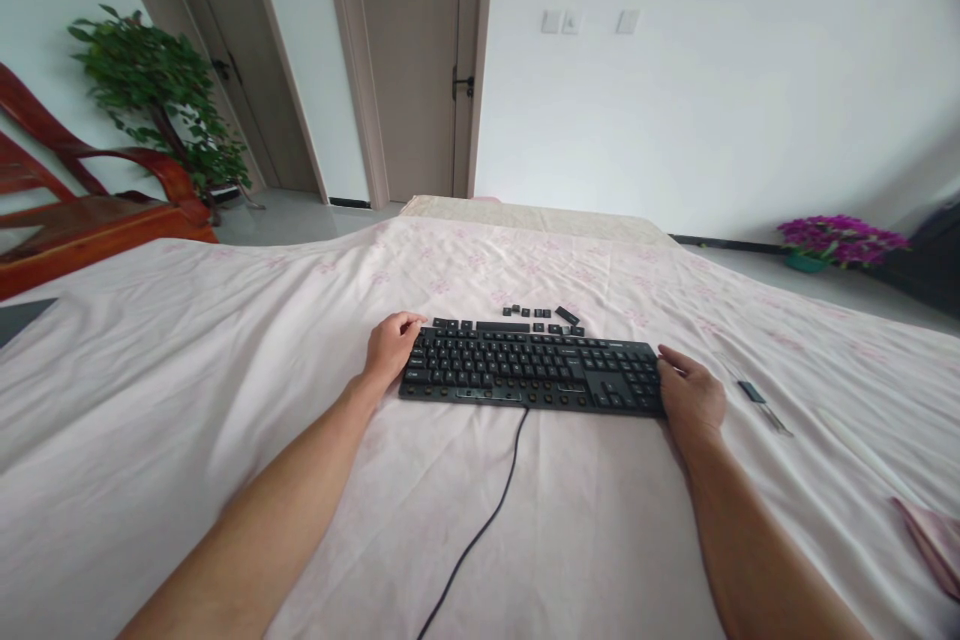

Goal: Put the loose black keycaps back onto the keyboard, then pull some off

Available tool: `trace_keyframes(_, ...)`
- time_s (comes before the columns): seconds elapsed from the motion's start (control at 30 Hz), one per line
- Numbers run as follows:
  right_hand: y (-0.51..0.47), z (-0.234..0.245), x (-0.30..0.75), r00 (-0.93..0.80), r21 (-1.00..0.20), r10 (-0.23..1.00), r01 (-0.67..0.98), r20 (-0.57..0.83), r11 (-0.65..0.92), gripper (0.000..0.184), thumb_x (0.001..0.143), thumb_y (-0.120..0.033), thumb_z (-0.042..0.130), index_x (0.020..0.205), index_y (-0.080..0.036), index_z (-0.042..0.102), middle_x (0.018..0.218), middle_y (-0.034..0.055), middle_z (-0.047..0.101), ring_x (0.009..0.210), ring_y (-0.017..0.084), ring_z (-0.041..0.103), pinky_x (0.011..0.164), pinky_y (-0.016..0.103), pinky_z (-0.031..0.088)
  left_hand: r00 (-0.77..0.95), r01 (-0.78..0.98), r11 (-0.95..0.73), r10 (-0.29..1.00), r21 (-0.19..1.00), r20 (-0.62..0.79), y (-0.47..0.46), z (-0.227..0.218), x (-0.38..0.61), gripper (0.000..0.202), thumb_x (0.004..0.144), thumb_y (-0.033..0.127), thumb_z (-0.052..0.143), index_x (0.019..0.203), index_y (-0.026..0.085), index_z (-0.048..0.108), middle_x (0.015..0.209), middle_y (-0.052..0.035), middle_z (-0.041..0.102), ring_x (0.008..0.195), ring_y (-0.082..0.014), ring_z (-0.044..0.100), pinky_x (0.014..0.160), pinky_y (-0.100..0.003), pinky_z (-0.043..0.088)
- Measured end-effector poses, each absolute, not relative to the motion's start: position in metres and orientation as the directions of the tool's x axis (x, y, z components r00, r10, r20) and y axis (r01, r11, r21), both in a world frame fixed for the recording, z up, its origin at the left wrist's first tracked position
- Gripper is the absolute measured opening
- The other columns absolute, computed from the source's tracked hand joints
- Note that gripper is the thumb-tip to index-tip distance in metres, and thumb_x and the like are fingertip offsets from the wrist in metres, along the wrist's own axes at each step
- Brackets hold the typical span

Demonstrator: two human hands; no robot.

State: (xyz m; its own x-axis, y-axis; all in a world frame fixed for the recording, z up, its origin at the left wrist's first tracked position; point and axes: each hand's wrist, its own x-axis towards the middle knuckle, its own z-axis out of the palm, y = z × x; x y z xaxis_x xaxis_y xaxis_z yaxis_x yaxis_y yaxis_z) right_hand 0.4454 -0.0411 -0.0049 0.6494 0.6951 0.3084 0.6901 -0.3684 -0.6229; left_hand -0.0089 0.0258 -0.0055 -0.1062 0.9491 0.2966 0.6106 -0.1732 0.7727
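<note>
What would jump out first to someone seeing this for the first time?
A black keyboard lies mid-frame on a pale pink sheet, with the left hand at its left end and the right hand at its right end. Loose black keycaps are strewn just behind it, and its cable trails toward the viewer.

The left grip [390, 348] and right grip [691, 398] are bare hands on bare forearms [285, 510].

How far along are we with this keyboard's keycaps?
Done: a handful of keycaps lie loose on the sheet behind the keyboard. In hand: the left hand and right hand rest at its two ends, holding no keycap. Left: most keys sit in place; the small tool lies untouched.
</note>
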Motion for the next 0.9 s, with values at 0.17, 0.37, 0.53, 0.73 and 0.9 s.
trace_keyframes(0.17,-0.0406,-0.0058,0.4462,0.652,-0.619,0.693,0.690,0.308,-0.374,0.044,0.079,-0.040,0.053,0.115,-0.022,0.070,0.090,0.0110,0.072,0.080,0.026,0.061,0.072,0.037,0.041,-0.102,0.617,-0.179,0.948,0.767,0.303,0.0268,-0.0059,-0.0092,0.027,0.084,0.031,0.048,0.095,0.023,0.071,0.104,-0.0015,0.072,0.096,-0.0180,0.064,0.088,-0.028,0.046)
trace_keyframes(0.37,-0.0399,-0.0082,0.4489,0.639,-0.621,0.696,0.701,0.327,-0.352,0.045,0.078,-0.041,0.053,0.113,-0.020,0.071,0.087,0.0117,0.072,0.076,0.025,0.060,0.069,0.036,0.041,-0.097,0.624,-0.175,0.949,0.761,0.298,0.0267,-0.0052,-0.0084,0.027,0.084,0.030,0.047,0.095,0.023,0.071,0.105,-0.0021,0.072,0.096,-0.0180,0.064,0.089,-0.028,0.046)
trace_keyframes(0.53,-0.0401,-0.0065,0.4486,0.651,-0.613,0.698,0.691,0.298,-0.383,0.043,0.079,-0.039,0.053,0.114,-0.023,0.070,0.091,0.0103,0.072,0.080,0.025,0.061,0.072,0.035,0.042,-0.087,0.625,-0.193,0.946,0.757,0.313,0.0276,-0.0069,-0.0093,0.027,0.084,0.030,0.047,0.095,0.024,0.071,0.104,-0.0014,0.072,0.097,-0.0179,0.064,0.088,-0.028,0.047)
trace_keyframes(0.73,-0.0401,-0.0077,0.4492,0.637,-0.615,0.700,0.703,0.323,-0.356,0.044,0.079,-0.040,0.052,0.114,-0.020,0.070,0.089,0.0115,0.072,0.080,0.025,0.062,0.071,0.036,0.042,-0.086,0.631,-0.190,0.946,0.752,0.311,0.0276,-0.0070,-0.0092,0.027,0.084,0.030,0.047,0.095,0.023,0.071,0.105,-0.0020,0.072,0.098,-0.0181,0.064,0.089,-0.028,0.046)
trace_keyframes(0.9,-0.0396,-0.0093,0.4509,0.632,-0.609,0.705,0.708,0.321,-0.358,0.045,0.079,-0.041,0.052,0.114,-0.020,0.070,0.089,0.0112,0.072,0.080,0.026,0.062,0.071,0.036,0.042,-0.091,0.636,-0.181,0.948,0.751,0.306,0.0267,-0.0049,-0.0086,0.027,0.084,0.030,0.047,0.096,0.024,0.071,0.105,-0.0018,0.072,0.098,-0.0179,0.064,0.090,-0.028,0.046)
